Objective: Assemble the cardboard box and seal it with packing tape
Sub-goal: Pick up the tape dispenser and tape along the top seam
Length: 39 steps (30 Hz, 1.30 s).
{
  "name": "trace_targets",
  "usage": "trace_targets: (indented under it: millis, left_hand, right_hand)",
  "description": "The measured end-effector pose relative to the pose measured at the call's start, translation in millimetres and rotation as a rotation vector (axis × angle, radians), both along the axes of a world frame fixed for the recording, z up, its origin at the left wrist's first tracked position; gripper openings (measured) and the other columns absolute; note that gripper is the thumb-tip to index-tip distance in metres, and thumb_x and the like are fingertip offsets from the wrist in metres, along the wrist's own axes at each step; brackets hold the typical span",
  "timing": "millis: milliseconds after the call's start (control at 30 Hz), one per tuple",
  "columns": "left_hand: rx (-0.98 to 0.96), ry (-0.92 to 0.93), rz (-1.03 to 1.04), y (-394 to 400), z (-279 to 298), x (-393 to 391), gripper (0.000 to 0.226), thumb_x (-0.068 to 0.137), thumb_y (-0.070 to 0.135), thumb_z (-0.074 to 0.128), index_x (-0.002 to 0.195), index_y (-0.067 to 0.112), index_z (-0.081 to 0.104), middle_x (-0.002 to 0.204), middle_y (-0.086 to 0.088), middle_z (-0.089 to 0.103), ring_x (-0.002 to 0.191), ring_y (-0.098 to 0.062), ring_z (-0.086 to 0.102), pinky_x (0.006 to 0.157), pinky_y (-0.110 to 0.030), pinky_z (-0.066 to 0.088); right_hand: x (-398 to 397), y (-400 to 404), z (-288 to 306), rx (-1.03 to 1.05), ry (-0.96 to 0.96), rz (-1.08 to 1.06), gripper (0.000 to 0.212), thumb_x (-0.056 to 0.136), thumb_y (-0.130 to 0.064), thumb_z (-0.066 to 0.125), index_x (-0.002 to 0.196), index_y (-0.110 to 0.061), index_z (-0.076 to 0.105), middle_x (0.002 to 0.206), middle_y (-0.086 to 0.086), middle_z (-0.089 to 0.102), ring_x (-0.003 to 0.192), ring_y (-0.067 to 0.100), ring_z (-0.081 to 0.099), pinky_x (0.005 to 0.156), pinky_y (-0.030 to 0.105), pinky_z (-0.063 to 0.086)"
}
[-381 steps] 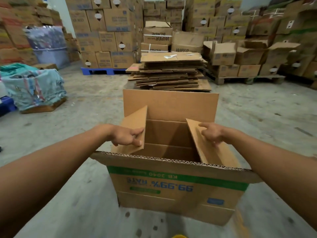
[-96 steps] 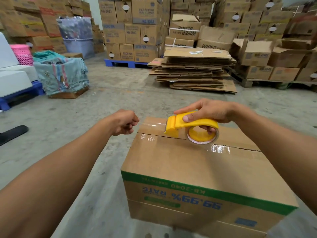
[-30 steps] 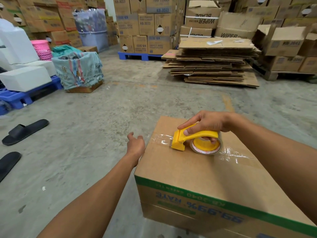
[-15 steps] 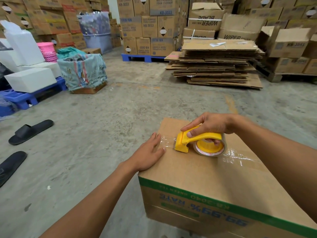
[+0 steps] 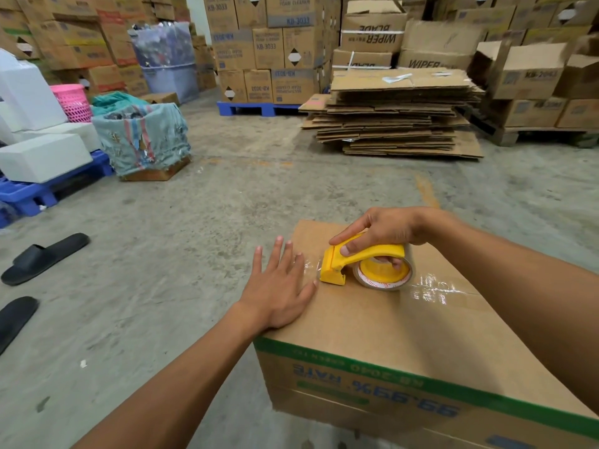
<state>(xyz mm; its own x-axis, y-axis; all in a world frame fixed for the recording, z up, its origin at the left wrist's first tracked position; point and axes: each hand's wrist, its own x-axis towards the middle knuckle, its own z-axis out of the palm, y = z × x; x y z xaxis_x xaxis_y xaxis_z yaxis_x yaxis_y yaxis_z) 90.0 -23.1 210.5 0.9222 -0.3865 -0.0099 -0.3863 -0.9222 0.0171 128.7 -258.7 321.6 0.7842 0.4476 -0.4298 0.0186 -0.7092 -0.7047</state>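
Observation:
A brown cardboard box with a green stripe and blue print stands on the concrete floor, its top flaps closed. A strip of clear packing tape runs along the top seam. My right hand grips a yellow tape dispenser that rests on the seam near the box's left end. My left hand lies flat with fingers spread on the box's left top edge, on the tape end just left of the dispenser.
A stack of flattened cardboard lies ahead. Stacked boxes on a blue pallet stand behind it. A cloth-covered bundle, a pink basket and white blocks are at left. Two black sandals lie on the floor.
My left hand came up from the box's side onto its top and now presses flat on the tape end. The dispenser has stayed near the left end of the seam.

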Motion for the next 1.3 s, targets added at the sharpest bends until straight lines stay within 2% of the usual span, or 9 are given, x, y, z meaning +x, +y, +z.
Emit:
trace_targets:
  millis: [133,233,533,667,800,867,933,1067,1300]
  left_hand:
    - [0.095,-0.047,-0.051,-4,3,-6,0.070,0.097,0.054,0.005,0.155,0.014,0.008,0.164,-0.009,-0.001,0.149,-0.024,-0.016,0.115,-0.057,-0.013]
    - [0.140,-0.096,-0.077,-11,6,-9,0.067,0.098,0.048,0.006,0.155,0.013,0.009,0.163,-0.009,-0.006,0.148,-0.026,-0.018,0.115,-0.058,-0.010]
    - [-0.130,0.084,-0.060,-10,-5,-6,0.076,0.097,0.060,0.016,0.155,0.015,-0.002,0.164,0.000,-0.008,0.149,-0.011,-0.011,0.121,-0.034,-0.005]
    - [-0.145,0.076,-0.048,-9,-5,-5,0.080,0.095,0.064,0.017,0.156,0.015,0.000,0.164,0.001,-0.005,0.149,-0.010,-0.007,0.122,-0.034,-0.001]
    - [-0.158,0.073,-0.053,-8,-5,-7,0.079,0.094,0.064,0.016,0.156,0.017,0.000,0.164,0.001,-0.004,0.149,-0.010,-0.005,0.122,-0.034,-0.001]
    - [-0.148,0.079,-0.062,-9,-4,-8,0.079,0.094,0.064,0.015,0.155,0.016,-0.001,0.164,0.000,-0.005,0.149,-0.010,-0.006,0.122,-0.035,-0.001]
    - [-0.103,0.078,-0.063,-11,0,-8,0.078,0.095,0.063,0.013,0.155,0.015,-0.002,0.164,-0.001,-0.006,0.149,-0.012,-0.008,0.122,-0.037,-0.004]
    - [0.047,0.085,-0.106,-27,8,-15,0.076,0.096,0.060,0.008,0.155,0.014,-0.006,0.163,-0.004,-0.009,0.149,-0.016,-0.012,0.120,-0.042,-0.010]
    - [-0.025,0.105,-0.165,-82,5,-24,0.076,0.096,0.057,0.017,0.155,0.013,-0.001,0.164,-0.004,-0.006,0.150,-0.015,-0.010,0.121,-0.043,-0.003]
  right_hand:
    - [-3,-1,1,0.006,-0.002,0.004,0.040,0.086,-0.028,0.073,0.126,-0.029,0.066,0.050,0.003,0.060,0.035,0.015,0.051,0.035,0.026,0.049]
    - [-2,0,0,0.004,-0.004,0.018,0.042,0.085,-0.029,0.074,0.126,-0.029,0.066,0.052,0.008,0.059,0.038,0.020,0.050,0.036,0.028,0.050]
    - [1,-5,0,-0.007,-0.001,0.036,0.042,0.087,-0.028,0.071,0.129,-0.030,0.063,0.053,0.008,0.062,0.039,0.021,0.051,0.037,0.027,0.051]
    - [-5,-17,2,0.017,-0.002,0.033,0.043,0.088,-0.026,0.070,0.130,-0.030,0.062,0.064,0.017,0.066,0.044,0.024,0.052,0.037,0.026,0.050]
    - [-20,-54,6,-0.095,-0.098,0.027,0.039,0.085,-0.030,0.072,0.123,-0.035,0.067,0.115,0.010,0.071,0.064,0.013,0.064,0.047,0.020,0.052]
    - [-30,-77,9,-0.073,-0.017,-0.011,0.040,0.086,-0.028,0.071,0.125,-0.034,0.066,0.095,0.016,0.074,0.048,0.017,0.059,0.040,0.025,0.051]
    - [-38,-87,9,-0.054,-0.004,-0.041,0.039,0.087,-0.026,0.070,0.125,-0.033,0.065,0.074,0.007,0.073,0.041,0.017,0.056,0.037,0.026,0.050]
    - [-36,-80,6,-0.107,-0.064,-0.043,0.040,0.084,-0.029,0.074,0.123,-0.032,0.068,0.068,0.005,0.067,0.038,0.015,0.054,0.036,0.026,0.051]
    - [-36,-79,10,-0.145,-0.077,-0.042,0.042,0.087,-0.029,0.072,0.128,-0.029,0.064,0.050,-0.009,0.066,0.034,0.012,0.054,0.035,0.026,0.052]
